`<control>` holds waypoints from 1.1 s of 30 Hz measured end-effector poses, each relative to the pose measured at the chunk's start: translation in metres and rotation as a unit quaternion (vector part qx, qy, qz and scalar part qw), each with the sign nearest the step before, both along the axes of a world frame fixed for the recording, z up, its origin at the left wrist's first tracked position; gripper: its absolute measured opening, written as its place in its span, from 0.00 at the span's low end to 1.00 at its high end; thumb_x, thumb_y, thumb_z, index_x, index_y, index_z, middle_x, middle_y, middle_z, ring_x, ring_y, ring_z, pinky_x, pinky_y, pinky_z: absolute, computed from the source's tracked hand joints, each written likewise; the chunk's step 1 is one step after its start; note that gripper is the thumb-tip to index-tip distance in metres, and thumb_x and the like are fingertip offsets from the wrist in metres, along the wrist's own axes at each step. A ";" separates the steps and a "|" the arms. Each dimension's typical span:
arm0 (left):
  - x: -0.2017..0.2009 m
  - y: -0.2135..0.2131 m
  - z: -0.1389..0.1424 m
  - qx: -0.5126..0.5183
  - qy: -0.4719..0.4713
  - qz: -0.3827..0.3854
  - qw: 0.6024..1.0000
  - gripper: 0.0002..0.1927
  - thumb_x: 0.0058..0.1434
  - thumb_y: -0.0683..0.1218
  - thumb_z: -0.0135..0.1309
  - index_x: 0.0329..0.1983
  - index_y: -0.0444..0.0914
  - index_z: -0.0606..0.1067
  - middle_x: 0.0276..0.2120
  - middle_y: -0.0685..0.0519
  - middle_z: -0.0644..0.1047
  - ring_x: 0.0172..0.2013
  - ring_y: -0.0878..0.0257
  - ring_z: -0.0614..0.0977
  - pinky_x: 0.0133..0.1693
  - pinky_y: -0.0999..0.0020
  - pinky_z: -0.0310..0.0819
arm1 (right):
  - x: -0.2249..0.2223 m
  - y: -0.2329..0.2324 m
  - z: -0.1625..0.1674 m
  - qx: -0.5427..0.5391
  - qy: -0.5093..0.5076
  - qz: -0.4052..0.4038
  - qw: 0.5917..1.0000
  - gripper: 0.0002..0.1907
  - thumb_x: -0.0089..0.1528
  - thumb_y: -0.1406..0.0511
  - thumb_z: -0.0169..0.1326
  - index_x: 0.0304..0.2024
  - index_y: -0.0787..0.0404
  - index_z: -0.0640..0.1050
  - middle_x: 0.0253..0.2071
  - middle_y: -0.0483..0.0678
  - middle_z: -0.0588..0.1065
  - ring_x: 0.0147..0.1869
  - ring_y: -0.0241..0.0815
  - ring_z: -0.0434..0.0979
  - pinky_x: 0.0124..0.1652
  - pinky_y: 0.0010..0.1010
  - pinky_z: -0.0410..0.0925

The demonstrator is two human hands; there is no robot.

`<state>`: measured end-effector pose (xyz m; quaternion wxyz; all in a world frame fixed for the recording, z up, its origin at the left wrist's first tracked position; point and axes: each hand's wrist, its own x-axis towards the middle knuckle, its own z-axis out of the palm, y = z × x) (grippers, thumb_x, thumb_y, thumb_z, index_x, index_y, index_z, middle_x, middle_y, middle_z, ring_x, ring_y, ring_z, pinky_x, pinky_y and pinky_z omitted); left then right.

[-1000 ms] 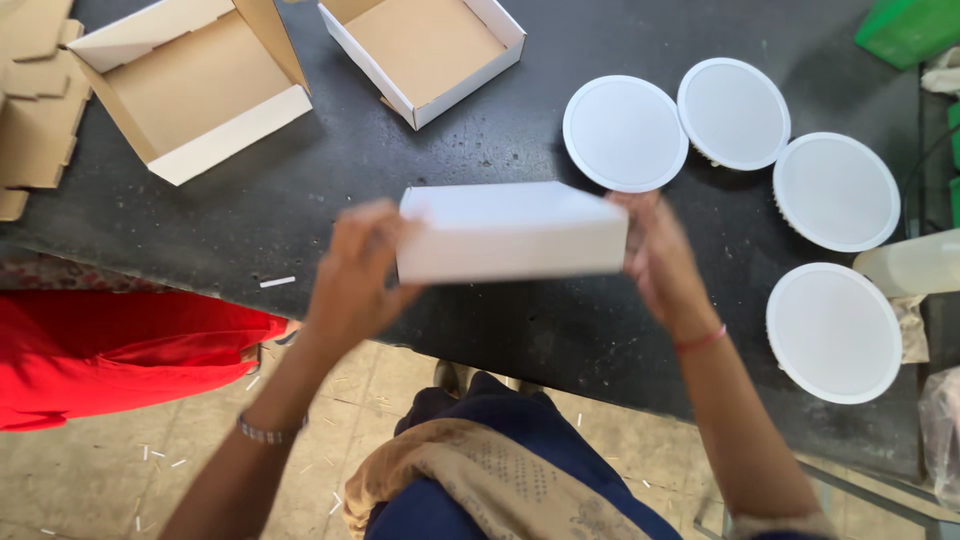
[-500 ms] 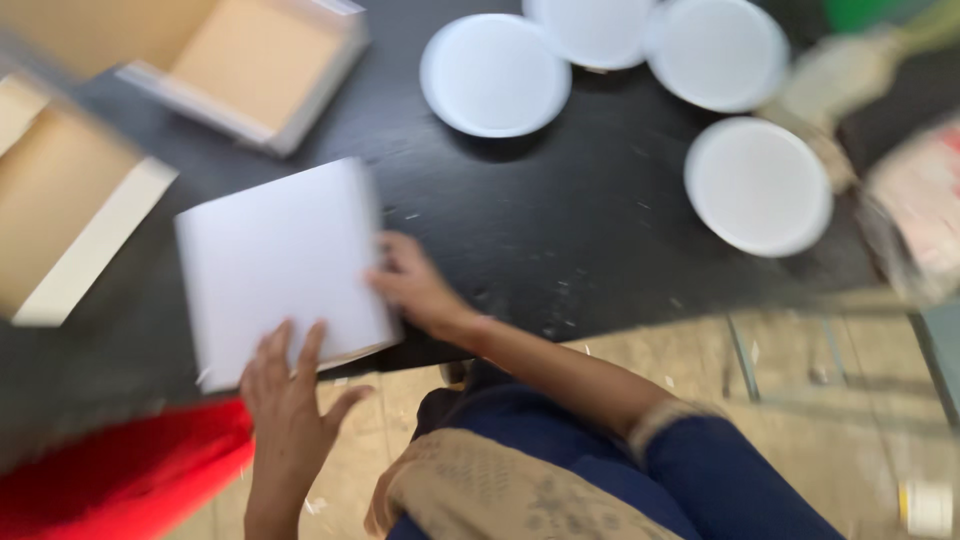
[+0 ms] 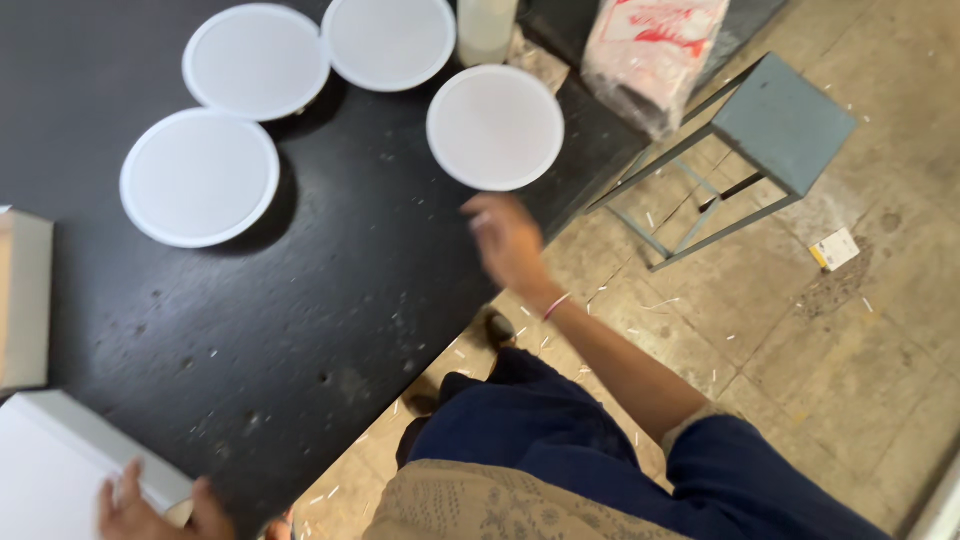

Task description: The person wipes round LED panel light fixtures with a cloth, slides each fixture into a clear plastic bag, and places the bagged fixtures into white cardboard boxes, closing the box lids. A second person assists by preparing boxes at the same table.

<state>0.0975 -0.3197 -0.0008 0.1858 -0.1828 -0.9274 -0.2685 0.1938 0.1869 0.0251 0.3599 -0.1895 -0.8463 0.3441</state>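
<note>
Right hand (image 3: 508, 240) now off white box (image 3: 55, 470)

The black table top (image 3: 300, 300) is looking matt and scuffed, flecked with pale specks; the round white discs (image 3: 495, 127) are showing smooth plastic rims and a finely grained, matt face; the white box (image 3: 50, 470) is reading as smooth card — the stool (image 3: 783, 122) as dull painted metal; the floor (image 3: 820, 330) is looking rough, stained.

A white box (image 3: 55, 465) lies at the table's near-left corner, a white-and-red printed bag (image 3: 655, 50) at its far-right end.
</note>
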 end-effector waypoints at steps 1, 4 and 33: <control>-0.002 0.040 0.014 -0.016 -0.012 -0.019 1.000 0.38 0.55 0.46 0.62 0.71 0.34 0.69 0.66 0.35 0.68 0.68 0.38 0.68 0.70 0.45 0.60 | 0.008 0.045 -0.006 0.028 -0.018 -0.077 0.996 0.12 0.68 0.71 0.51 0.55 0.62 0.76 0.52 0.59 0.75 0.54 0.60 0.78 0.54 0.43 0.71; 0.017 0.169 0.057 -0.021 -0.063 -0.122 0.990 0.34 0.61 0.46 0.61 0.70 0.35 0.67 0.68 0.37 0.67 0.70 0.40 0.67 0.69 0.46 0.61 | 0.026 0.172 -0.024 0.164 0.008 -0.201 0.966 0.20 0.65 0.77 0.46 0.60 0.70 0.70 0.62 0.64 0.70 0.64 0.67 0.72 0.62 0.49 0.66; 0.077 0.770 0.013 0.019 -0.102 -0.539 0.836 0.29 0.61 0.37 0.51 0.67 0.34 0.65 0.64 0.40 0.70 0.63 0.45 0.72 0.61 0.56 0.68 | 0.046 0.454 -0.025 0.189 -0.148 -0.155 0.958 0.10 0.65 0.66 0.51 0.44 0.63 0.79 0.48 0.58 0.77 0.56 0.62 0.73 0.54 0.50 0.66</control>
